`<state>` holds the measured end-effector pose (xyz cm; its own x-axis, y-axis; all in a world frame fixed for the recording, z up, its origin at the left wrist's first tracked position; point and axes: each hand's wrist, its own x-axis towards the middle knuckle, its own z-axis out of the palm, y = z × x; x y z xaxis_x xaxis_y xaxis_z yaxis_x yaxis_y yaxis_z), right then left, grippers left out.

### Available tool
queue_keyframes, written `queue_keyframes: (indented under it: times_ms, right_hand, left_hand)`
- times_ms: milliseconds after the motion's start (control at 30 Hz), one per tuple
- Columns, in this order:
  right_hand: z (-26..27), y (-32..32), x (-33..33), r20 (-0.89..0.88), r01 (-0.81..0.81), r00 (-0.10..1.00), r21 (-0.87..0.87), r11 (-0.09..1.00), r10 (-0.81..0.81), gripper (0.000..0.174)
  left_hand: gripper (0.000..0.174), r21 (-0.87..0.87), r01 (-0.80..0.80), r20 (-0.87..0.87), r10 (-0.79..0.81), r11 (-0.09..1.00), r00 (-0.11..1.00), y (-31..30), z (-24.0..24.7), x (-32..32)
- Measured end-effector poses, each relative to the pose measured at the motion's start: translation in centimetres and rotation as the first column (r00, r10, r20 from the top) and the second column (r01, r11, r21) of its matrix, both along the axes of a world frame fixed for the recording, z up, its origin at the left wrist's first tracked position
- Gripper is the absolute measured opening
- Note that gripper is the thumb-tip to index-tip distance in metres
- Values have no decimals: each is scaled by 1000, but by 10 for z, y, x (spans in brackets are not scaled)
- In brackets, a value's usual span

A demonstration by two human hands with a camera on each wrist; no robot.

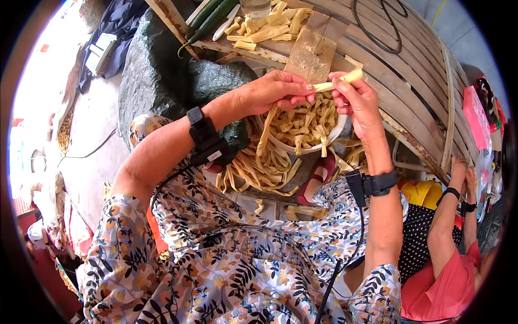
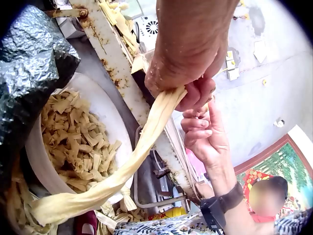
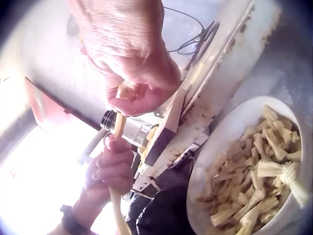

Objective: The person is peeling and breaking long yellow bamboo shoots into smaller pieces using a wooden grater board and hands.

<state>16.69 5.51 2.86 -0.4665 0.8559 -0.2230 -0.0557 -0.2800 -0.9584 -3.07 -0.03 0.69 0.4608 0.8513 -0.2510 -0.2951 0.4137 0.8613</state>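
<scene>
A long pale yellow strip (image 1: 324,86), flat and pliable, is stretched between both hands above a white tub (image 1: 341,127). My left hand (image 1: 278,90) grips it near the middle, and its long tail (image 2: 122,178) hangs down over the tub in the left wrist view. My right hand (image 1: 357,102) pinches the other end between thumb and fingers, a short piece sticking out past them. Inside the tub lies a heap of short knotted strips (image 1: 302,127). One knot (image 3: 288,176) lies over the tub's rim in the right wrist view.
Loose long strips (image 1: 259,167) lie beside the tub. Beyond it stands a slatted table (image 1: 377,70) with a wooden board (image 1: 313,51), cut pieces (image 1: 270,29) and cucumbers (image 1: 210,19). Black plastic (image 1: 151,70) is at left; another person's arms (image 1: 450,216) are at right.
</scene>
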Motion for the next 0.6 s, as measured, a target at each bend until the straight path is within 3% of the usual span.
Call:
queue_keyframes:
  times_ms: [233,333,433,600]
  right_hand:
    - [4,6,-1,108,4,994,132,991,-19,26]
    - [-4,11,3,285,-7,953,371,928,-106,29]
    - [1,10,3,247,69,950,436,897,-193,31]
    - [6,15,8,272,60,948,361,931,-167,29]
  left_hand:
    - [24,-28,36,41,-35,999,999,3,-1,-5]
    - [23,-24,49,24,-49,999,999,3,-1,-6]
    - [23,-38,60,53,-58,997,997,4,2,-7]
    - [23,-50,92,103,-87,994,991,6,-1,-9]
